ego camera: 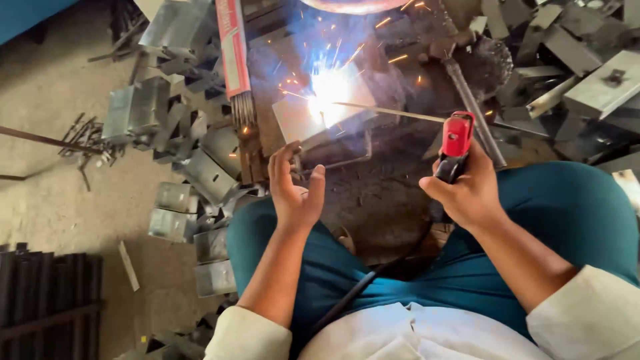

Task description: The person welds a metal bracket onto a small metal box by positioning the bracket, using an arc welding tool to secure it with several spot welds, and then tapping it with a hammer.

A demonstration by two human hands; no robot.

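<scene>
At upper centre of the frame a long red packet of welding rods (233, 50) lies slanted, grey rod ends spilling from its lower end; its print is too small to make out. Right of it, the arc's white glare (330, 87) hides the seam on the flat steel plate (300, 120), and sparks fly above. The right hand (470, 193) is wrapped tight round a red electrode holder (457, 137), whose thin electrode (393, 112) reaches left to the glare. The left hand (293, 190) hovers half open just below the plate, fingers curled, holding nothing. Grey folded metal brackets (200, 173) crowd the left, more metal scrap (587, 73) the upper right. A black cable (347, 300) runs over the teal trousers (573, 213).
</scene>
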